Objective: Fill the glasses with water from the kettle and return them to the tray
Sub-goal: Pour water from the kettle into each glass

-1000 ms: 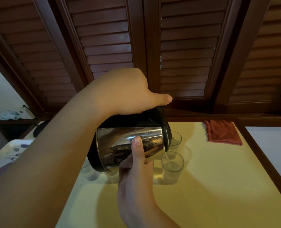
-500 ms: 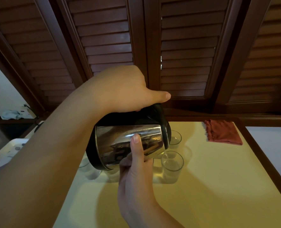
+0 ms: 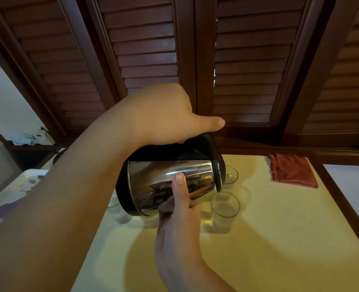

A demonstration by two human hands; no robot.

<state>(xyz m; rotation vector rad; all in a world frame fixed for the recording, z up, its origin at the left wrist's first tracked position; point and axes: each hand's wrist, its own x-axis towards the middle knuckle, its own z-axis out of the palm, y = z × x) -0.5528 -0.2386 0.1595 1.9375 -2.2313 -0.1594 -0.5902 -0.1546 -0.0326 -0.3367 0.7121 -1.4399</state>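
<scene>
The kettle (image 3: 170, 184) is tipped over on its side in the air, above the middle of the yellow tabletop (image 3: 279, 239). Its long way runs left to right, and its top end points to the right and a bit down.

Right under that top end stands a glass (image 3: 225, 209). It looks like it has some water in it, but no water can be seen falling now. Another glass (image 3: 230, 175) stands just behind it, closer to the far edge. One more glass (image 3: 119, 213) peeks out under the kettle's bottom end, toward the left edge.

The left hand (image 3: 166, 116) is closed around the black handle on top of the kettle, with the thumb sticking out straight. It carries the kettle. The right hand (image 3: 178, 224) is mostly open and presses its thumb and fingers against the shiny side from below, to keep it steady.

The white tray (image 3: 12, 186) sits well apart, past the left edge, so the left hand is closer to it. A red cloth (image 3: 292, 171) lies by the far right corner.
</scene>
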